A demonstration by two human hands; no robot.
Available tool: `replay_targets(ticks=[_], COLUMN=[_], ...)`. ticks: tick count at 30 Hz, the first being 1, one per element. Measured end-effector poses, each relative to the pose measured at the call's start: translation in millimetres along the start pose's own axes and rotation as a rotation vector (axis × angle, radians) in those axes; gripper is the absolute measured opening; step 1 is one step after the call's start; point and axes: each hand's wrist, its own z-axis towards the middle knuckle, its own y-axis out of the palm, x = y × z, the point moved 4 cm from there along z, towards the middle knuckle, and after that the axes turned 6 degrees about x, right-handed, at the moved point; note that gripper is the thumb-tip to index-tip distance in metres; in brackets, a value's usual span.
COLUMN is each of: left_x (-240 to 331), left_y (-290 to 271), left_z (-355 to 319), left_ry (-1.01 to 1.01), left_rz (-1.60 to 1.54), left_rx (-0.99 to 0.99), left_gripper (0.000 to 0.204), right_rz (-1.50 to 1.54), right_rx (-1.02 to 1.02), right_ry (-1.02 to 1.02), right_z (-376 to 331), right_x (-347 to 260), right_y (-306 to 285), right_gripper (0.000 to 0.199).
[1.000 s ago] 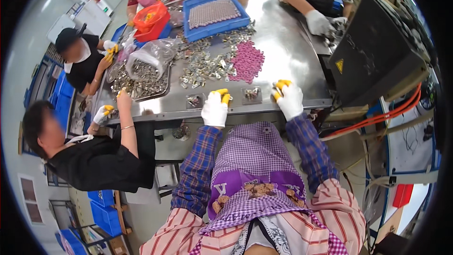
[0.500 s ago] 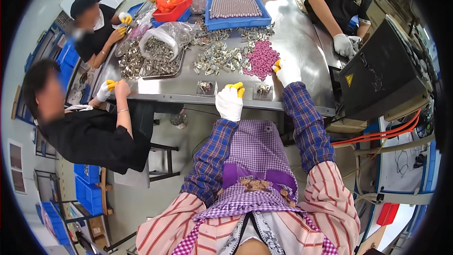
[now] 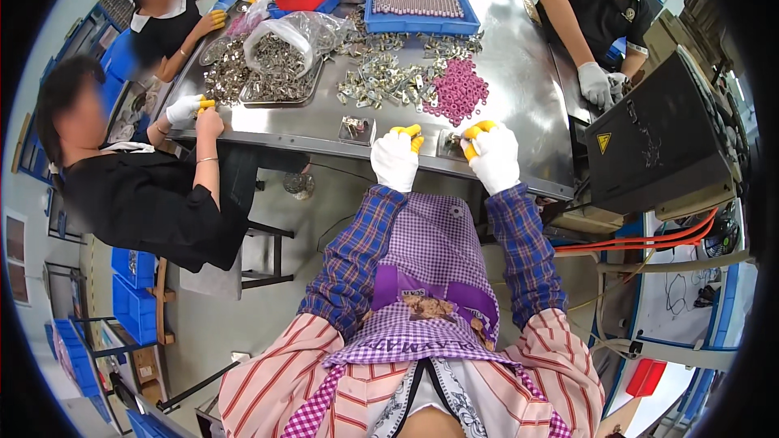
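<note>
- The person is sitting at the near edge of a steel table, and every place below is given from that table.
- The left hand, in a white glove with yellow fingertips, is resting on the table's near edge with its fingers curled; whether it is gripping anything I cannot tell.
- The right hand, gloved the same way, is closing its fingertips on a small metal part lying at the table's near edge, probably pinching it there so that both hands can reach it.
- A second small metal tray is sitting just left of the left hand, also by the near edge.
- A heap of pink rings is lying toward the table's middle, with loose metal brackets spread just beside it, seemingly kept within arm's reach.
- A blue tray of pink pieces is standing at the table's far side.
- A clear bag of metal parts is sitting open on the table's left part.
- Other people are working along the table's left, far and right sides.
</note>
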Motion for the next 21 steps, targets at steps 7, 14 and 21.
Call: replay_targets(ticks=[7, 14, 21], left_x=[-3, -8, 36], left_y=[-1, -2, -24], left_z=[-5, 1, 42], left_ry=[0.055, -0.375, -0.541], left_rz=[0.063, -0.258, -0.631], left_rx=[0.132, -0.157, -0.458], left_gripper=[0.024, 0.022, 0.018], right_rz=[0.232, 0.429, 0.405], right_rx=[-0.208, -0.175, -0.445], right_ry=[0.125, 0.222, 0.389], right_z=[0, -14, -2], right_x=[8, 15, 23], right_y=[3, 21, 21], right_gripper=[0.018, 0.019, 0.019])
